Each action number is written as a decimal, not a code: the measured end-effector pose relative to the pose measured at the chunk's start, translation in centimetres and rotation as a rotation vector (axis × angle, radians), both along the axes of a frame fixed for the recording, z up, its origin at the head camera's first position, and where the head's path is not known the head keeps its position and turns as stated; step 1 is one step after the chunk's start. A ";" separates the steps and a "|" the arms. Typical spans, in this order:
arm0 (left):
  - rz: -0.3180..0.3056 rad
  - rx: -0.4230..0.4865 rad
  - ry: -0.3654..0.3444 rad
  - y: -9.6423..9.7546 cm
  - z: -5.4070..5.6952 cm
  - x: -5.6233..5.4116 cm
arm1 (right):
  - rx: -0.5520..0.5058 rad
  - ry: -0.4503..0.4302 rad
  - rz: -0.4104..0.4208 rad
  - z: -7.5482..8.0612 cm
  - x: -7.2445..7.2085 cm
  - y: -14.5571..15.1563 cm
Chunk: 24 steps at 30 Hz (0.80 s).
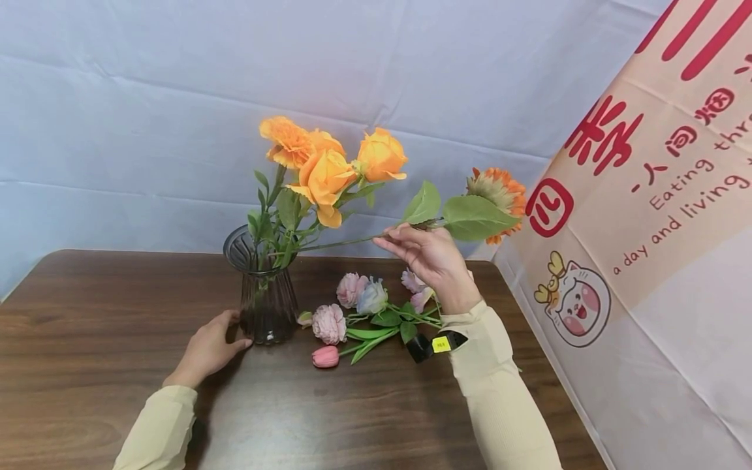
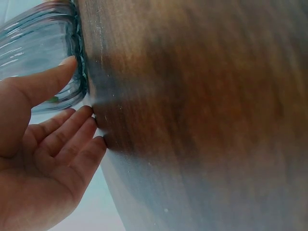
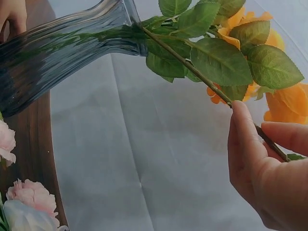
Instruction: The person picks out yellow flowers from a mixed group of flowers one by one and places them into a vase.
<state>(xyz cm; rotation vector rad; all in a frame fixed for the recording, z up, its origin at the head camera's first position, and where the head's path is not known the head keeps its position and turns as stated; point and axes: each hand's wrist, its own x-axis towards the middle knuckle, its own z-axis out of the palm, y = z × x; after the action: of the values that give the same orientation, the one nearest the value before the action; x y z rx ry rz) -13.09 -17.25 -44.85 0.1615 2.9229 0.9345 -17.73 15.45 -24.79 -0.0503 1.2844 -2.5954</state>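
Observation:
My right hand (image 1: 431, 258) pinches the stem of an orange flower (image 1: 506, 199) with two large green leaves. Its bloom hangs to the right, and the stem slants left to the mouth of a dark ribbed glass vase (image 1: 267, 307). In the right wrist view the stem (image 3: 185, 62) crosses the vase rim; whether its end is inside cannot be told. Orange roses (image 1: 324, 176) and a ruffled orange bloom (image 1: 286, 140) stand in the vase. My left hand (image 1: 208, 349) rests by the vase's base, thumb touching the glass, fingers (image 2: 79, 149) extended against the table.
Pink and pale blue flowers (image 1: 371, 297) lie on the brown wooden table (image 1: 117, 313) right of the vase, with a pink tulip (image 1: 326, 356) in front. A pale cloth (image 1: 176, 130) hangs behind. At the right stands a printed banner (image 1: 658, 215).

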 end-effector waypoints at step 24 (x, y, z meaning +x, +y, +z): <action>-0.003 0.004 0.009 0.0 0.0 0.0 | 0.201 0.126 0.077 1.1 -1.0 -1.3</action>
<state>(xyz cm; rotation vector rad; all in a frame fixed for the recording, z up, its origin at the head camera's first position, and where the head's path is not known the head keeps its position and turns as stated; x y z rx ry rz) -13.10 -17.28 -44.86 0.1714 2.9285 0.9423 -18.71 14.10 -23.69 -0.2258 1.5480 -2.4194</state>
